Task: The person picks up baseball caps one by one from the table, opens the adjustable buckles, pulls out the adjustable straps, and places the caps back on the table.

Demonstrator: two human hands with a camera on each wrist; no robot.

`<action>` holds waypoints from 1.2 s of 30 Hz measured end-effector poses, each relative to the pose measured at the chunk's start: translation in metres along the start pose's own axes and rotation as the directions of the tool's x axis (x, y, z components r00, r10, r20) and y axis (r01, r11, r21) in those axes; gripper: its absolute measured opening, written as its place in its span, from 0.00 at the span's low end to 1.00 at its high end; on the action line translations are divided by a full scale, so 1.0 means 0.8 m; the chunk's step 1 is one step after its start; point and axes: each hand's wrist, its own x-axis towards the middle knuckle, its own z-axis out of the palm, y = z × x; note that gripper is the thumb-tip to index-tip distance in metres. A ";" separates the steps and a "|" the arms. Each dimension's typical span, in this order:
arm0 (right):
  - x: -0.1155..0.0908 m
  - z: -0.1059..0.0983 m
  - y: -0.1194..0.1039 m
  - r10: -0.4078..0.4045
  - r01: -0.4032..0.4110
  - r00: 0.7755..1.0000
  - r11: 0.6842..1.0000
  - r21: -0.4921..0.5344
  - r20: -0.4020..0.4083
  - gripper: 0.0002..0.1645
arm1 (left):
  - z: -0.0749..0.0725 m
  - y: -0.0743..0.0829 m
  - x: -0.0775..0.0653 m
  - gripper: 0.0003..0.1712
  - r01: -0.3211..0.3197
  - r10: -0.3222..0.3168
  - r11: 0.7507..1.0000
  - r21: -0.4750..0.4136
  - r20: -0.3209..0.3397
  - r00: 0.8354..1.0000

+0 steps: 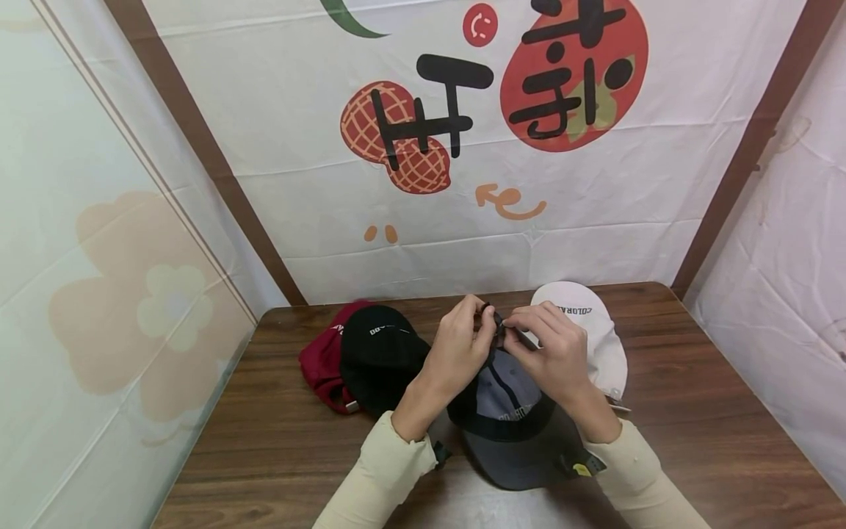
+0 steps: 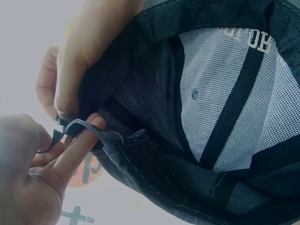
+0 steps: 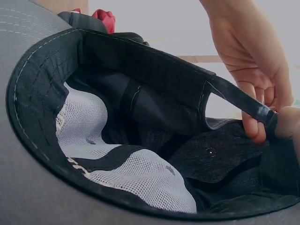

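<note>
My left grip (image 1: 459,340) and right grip (image 1: 554,349) pinch the strap (image 3: 236,95) of the grey cap (image 1: 509,461); I judge I'm adjusting it, which next wants a steady pull

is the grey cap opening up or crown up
Opening up: the head view looks down into the grey cap, where its pale mesh lining shows.

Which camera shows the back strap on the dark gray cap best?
Right wrist view: the strap runs plainly from the back of the gray cap to the left hand. Left wrist view: a short piece curving past fingers. Head view: it is small, partly hidden by fingers.
</note>
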 end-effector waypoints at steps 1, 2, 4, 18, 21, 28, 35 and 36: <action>0.000 0.000 0.000 -0.001 0.001 1.000 1.000 -0.002 -0.001 0.06 | 0.000 0.000 0.000 0.07 -0.002 0.002 1.000 0.004 -0.002 1.000; 0.000 0.000 0.000 -0.002 0.002 1.000 1.000 -0.003 -0.001 0.06 | 0.000 0.000 0.000 0.07 -0.004 0.004 1.000 0.008 -0.004 1.000; 0.000 0.000 0.000 -0.005 0.005 1.000 1.000 0.001 -0.005 0.06 | 0.001 0.000 0.000 0.07 -0.007 0.007 1.000 0.012 -0.006 1.000; -0.001 -0.002 -0.002 0.000 0.000 1.000 1.000 -0.009 -0.013 0.06 | 0.003 0.003 0.000 0.06 -0.024 0.024 1.000 0.011 -0.017 1.000; -0.001 -0.001 -0.002 -0.002 0.002 1.000 1.000 -0.007 -0.019 0.06 | 0.003 0.003 0.000 0.05 -0.022 0.022 1.000 0.009 -0.019 1.000; -0.001 -0.001 -0.002 -0.005 0.005 1.000 1.000 -0.005 -0.028 0.06 | 0.005 0.003 0.000 0.06 -0.016 0.016 1.000 -0.002 -0.013 1.000; -0.002 -0.002 -0.002 0.001 -0.001 0.999 1.000 0.007 -0.043 0.06 | 0.003 0.001 0.000 0.06 -0.009 0.008 1.000 -0.021 -0.024 1.000; -0.002 -0.003 -0.001 0.004 -0.003 0.999 1.000 0.012 -0.048 0.06 | 0.001 0.000 0.001 0.06 0.002 -0.004 0.999 -0.040 -0.030 1.000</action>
